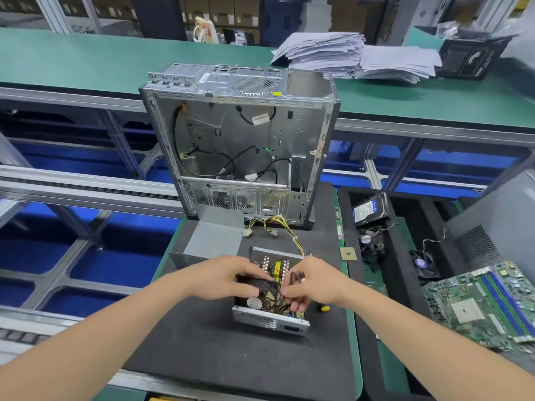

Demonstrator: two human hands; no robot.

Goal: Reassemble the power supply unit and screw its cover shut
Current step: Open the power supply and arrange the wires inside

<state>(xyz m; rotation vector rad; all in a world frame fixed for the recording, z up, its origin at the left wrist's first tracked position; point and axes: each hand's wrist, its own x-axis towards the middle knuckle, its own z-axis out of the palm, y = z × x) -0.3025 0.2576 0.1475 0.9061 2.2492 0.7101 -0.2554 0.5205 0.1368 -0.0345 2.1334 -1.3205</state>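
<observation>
On the black mat (pixel 202 328) at the near end of the desk (pixel 356 366), the power supply unit (pixel 270 321) sits open side up, its cover (pixel 215 240) lying apart just behind it. The left hand (pixel 228 277) curls its fingers (pixel 252 274) round a dark part I can't make out; the right hand (pixel 314 282) pinches a black wire (pixel 291 276) inside. I'd guess the steel box is stiff and hefty, the board fragile, the wires limp, so lift it by the outer walls. Its long axis runs away from the person, socket wall nearest, yellow leads (pixel 286 230) trailing towards the case (pixel 240 134).
</observation>
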